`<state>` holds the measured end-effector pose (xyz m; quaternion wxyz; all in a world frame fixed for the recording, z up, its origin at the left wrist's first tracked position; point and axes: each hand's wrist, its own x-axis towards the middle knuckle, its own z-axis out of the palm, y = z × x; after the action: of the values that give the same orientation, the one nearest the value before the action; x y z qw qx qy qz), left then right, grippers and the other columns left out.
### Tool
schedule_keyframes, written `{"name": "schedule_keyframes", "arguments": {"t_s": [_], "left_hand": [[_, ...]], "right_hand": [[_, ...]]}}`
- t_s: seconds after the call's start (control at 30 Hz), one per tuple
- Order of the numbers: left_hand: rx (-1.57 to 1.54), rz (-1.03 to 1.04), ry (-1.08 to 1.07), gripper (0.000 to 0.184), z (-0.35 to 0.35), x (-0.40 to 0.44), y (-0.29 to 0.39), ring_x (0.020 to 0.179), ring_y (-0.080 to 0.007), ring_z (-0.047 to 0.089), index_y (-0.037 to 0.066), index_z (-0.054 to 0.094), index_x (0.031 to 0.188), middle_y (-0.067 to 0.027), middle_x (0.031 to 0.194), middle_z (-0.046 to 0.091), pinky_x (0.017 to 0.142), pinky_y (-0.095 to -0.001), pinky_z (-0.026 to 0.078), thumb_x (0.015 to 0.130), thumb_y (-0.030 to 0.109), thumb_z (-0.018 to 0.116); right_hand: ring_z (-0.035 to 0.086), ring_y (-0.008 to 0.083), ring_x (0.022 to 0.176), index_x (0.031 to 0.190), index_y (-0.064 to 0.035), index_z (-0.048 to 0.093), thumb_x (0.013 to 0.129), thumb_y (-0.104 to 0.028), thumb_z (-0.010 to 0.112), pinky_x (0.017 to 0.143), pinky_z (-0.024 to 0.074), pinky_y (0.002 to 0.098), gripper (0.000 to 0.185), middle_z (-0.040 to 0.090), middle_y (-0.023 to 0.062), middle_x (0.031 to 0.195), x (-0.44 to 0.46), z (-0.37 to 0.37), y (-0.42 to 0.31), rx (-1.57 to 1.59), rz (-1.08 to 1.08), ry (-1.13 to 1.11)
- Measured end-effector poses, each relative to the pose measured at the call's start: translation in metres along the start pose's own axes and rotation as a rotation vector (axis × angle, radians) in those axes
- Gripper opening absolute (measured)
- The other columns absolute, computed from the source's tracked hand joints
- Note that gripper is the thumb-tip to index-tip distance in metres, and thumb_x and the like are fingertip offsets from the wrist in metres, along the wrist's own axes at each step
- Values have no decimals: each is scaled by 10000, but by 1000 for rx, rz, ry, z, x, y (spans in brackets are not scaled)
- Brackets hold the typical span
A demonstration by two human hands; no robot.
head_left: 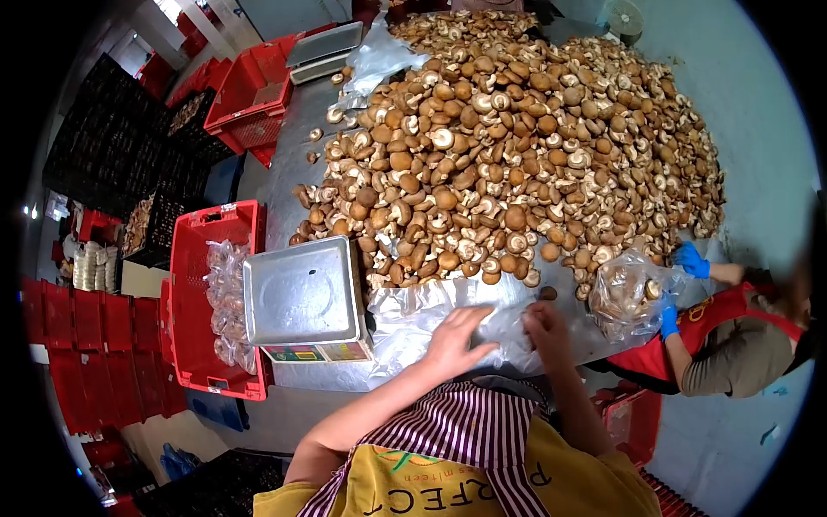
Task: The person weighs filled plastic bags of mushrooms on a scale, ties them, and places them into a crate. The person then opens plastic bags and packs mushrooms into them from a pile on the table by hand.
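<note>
A see-through plastic bag lies between my hands at the table's near edge. My right hand is closed, its fingers pinched on the bag's right side. On the left, my left hand is open, thumb apart from the fingers, beside the bag and over a flat stack of plastic bags. Just beyond both hands rises a large heap of brown shiitake mushrooms. One loose mushroom sits near my right hand.
Left of my hands stands a scale with a metal pan. Past it, a red crate holds bagged mushrooms. At right, a co-worker's blue-gloved hands hold a bag of mushrooms. A second scale is at the far left.
</note>
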<state>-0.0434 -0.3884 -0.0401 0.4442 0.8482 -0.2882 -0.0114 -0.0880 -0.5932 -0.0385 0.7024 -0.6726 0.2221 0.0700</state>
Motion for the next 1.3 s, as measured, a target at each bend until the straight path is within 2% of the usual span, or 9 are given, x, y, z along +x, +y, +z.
{"name": "schedule_keyframes", "arguments": {"t_s": [0.2, 0.37, 0.53, 0.77, 0.9, 0.97, 1.1, 1.27, 1.3], "left_hand": [[-53, 41, -99, 281, 15, 18, 4, 863, -344, 640, -2, 631, 1058, -166, 894, 640, 768, -421, 518, 785, 57, 658], [-172, -55, 14, 223, -5, 14, 13, 735, -322, 618, 2, 656, 940, -153, 832, 618, 649, -377, 503, 747, -53, 558], [-13, -221, -7, 215, 9, -8, -29, 876, -371, 624, 9, 618, 980, -178, 957, 632, 779, -426, 508, 771, -33, 586], [-27, -218, 34, 188, 15, -5, -68, 881, -403, 605, 4, 592, 939, -191, 942, 625, 796, -441, 497, 759, -48, 580], [182, -123, -123, 221, 19, -26, -95, 907, -391, 612, 14, 621, 961, -192, 976, 636, 808, -449, 501, 754, -38, 561], [244, -165, -182, 231, 14, -47, -104, 918, -390, 614, 17, 629, 973, -193, 989, 640, 812, -450, 502, 757, -28, 562], [268, -275, -239, 254, 2, -74, -121, 935, -384, 615, 23, 639, 1003, -191, 985, 649, 818, -452, 504, 765, -13, 558], [82, -340, -44, 217, -7, -68, -96, 909, -394, 616, 17, 648, 957, -193, 972, 647, 800, -447, 499, 760, -25, 569], [82, -402, -33, 229, -5, -68, -91, 875, -370, 626, 18, 649, 951, -180, 955, 647, 767, -418, 503, 751, -53, 564]], "right_hand": [[561, 136, 704, 1025, -33, 607, 850, -54, 671, 627, 454, 285, 187, 575, 32, 781, -4, 1, -12, -346, -208, -203], [604, 255, 834, 1018, 10, 599, 731, 138, 547, 730, 483, 330, 319, 610, 136, 899, 10, -43, 6, -888, -615, 219], [614, 246, 1004, 1027, -13, 621, 646, 170, 464, 859, 488, 335, 451, 638, 119, 1014, 18, -70, 17, -511, -410, 248], [589, 254, 1109, 1257, 7, 550, 883, -209, 661, 915, 484, 355, 446, 613, 148, 1178, 54, -83, 1, -715, -206, -400], [568, 296, 1134, 1241, 9, 560, 857, -211, 663, 966, 448, 389, 454, 576, 173, 1248, 150, -90, -37, -569, -260, 119], [500, 366, 1156, 1265, -11, 542, 838, -176, 659, 1010, 395, 427, 473, 540, 194, 1232, 188, -89, -58, -879, -703, 397], [521, 354, 1138, 1262, -77, 566, 823, -158, 683, 965, 406, 415, 462, 570, 187, 1196, 242, -79, -69, -1321, -603, 440], [646, 326, 918, 1112, -60, 639, 936, -224, 569, 860, 488, 433, 251, 678, 109, 1003, 263, -73, -63, -942, -689, 580], [655, 294, 908, 1124, -50, 628, 969, -235, 530, 831, 513, 424, 261, 679, 96, 1020, 264, -73, -62, -424, -511, 437]]}}
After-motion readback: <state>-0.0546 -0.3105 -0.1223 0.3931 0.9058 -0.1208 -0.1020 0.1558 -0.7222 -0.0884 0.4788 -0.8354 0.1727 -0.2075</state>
